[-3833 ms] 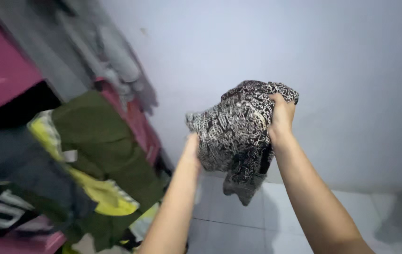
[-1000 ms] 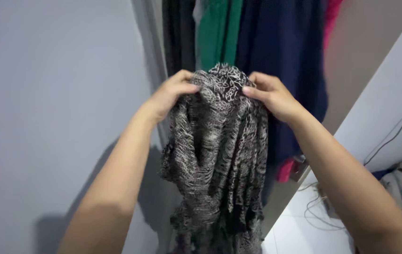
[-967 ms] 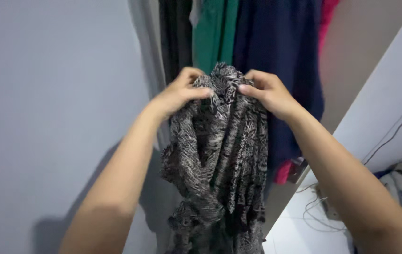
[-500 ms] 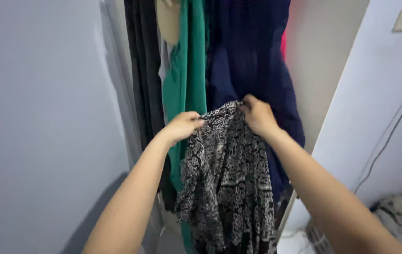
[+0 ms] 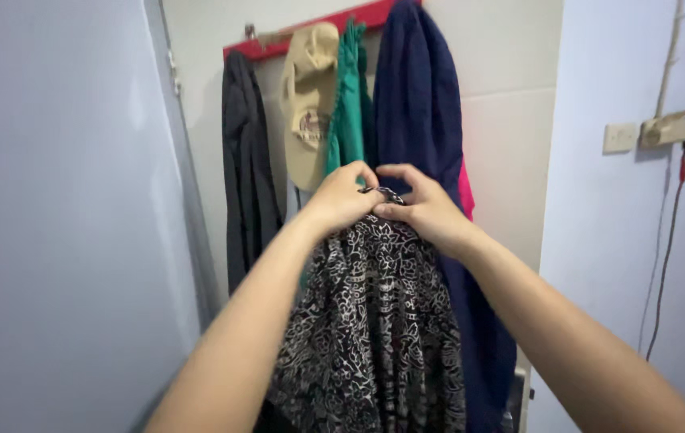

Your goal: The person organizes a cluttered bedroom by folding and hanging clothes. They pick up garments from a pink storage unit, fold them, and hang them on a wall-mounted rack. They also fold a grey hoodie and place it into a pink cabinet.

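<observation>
Standing on the left, filling that whole side: a big pale wall [image 5: 54,216], plain and smooth.

Hanging down in the middle, below both hands: a black and white patterned cloth [image 5: 374,329], falling loose and wide, reaching past the bottom edge of the view. Being held up by its top, bunched into a small knot right between the two hands, in front of the hanging clothes.

Hanging behind it, just to the right: a long dark blue garment [image 5: 419,104], dropping from the top of the view down behind the patterned cloth. Peeking out at its right edge: a bit of pink cloth [image 5: 465,192].

Hanging farther left: a black garment [image 5: 242,176], well apart from the hands.

Hanging between the black one and the blue one: a green garment [image 5: 349,120] and a tan cap [image 5: 309,112], side by side, the cap above the left hand.

Running across the top: a red hook rail [image 5: 310,28], carrying all these things.

Pinching the top of the patterned cloth: left hand [image 5: 341,200], fingers curled shut on the bunched cloth. Touching it from the other side: right hand [image 5: 427,210], fingers also closed on the same bunch, fingertips meeting those of the left.

Sitting on the right wall: a small pale switch plate [image 5: 620,138], with a dark cable [image 5: 666,240] dropping beside it.
</observation>
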